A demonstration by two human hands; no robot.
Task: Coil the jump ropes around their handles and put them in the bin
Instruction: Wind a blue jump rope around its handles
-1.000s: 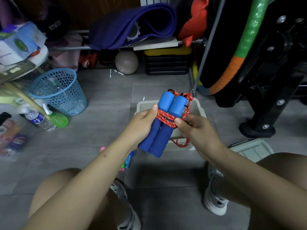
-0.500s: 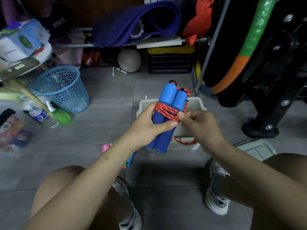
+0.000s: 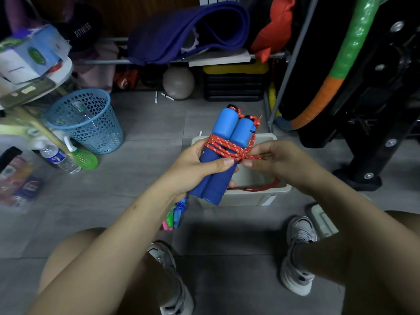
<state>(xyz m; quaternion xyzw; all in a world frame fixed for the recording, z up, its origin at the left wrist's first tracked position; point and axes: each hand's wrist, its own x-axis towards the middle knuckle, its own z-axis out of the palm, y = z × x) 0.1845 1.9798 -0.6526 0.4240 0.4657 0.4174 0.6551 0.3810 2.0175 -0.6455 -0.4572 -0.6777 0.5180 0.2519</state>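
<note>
At frame centre, the left hand (image 3: 193, 169) grips upright blue handles (image 3: 223, 151); the right hand (image 3: 279, 162) apparently pinches red rope (image 3: 227, 147) beside them, above the bin (image 3: 250, 197).

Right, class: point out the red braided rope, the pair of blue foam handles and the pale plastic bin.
Red braided rope (image 3: 227, 148), head view: wraps crossing the handles.
Pair of blue foam handles (image 3: 227, 122), head view: left handle's light blue top.
Pale plastic bin (image 3: 247, 197), head view: near outer wall.

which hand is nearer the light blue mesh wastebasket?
Left. The left hand grips the blue handles, right of the light blue mesh wastebasket; the right hand is farther right, pinching the red rope.
</note>
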